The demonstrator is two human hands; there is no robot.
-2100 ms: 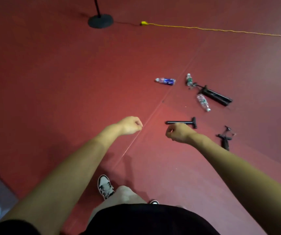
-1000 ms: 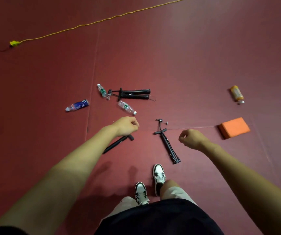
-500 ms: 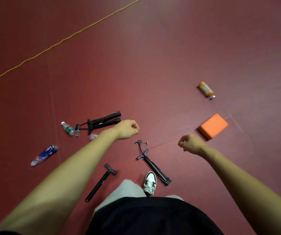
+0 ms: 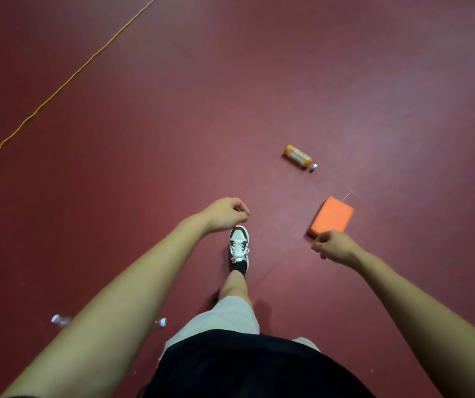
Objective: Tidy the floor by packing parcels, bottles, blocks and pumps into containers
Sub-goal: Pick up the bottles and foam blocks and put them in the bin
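Just beyond my right grip [image 4: 333,247] lies the orange block [image 4: 332,215]; that grip and my left grip [image 4: 226,215] are curled, empty. A careless step could kick it away.

dark red floor [image 4: 230,96]; yellow cord [image 4: 66,81] crossing upper left

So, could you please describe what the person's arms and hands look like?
The left forearm and right forearm are sleeveless as far as shown. The left hand and right hand carry no gloves, watch or rings. Also worn: black top, pale shorts, black-and-white sneaker.
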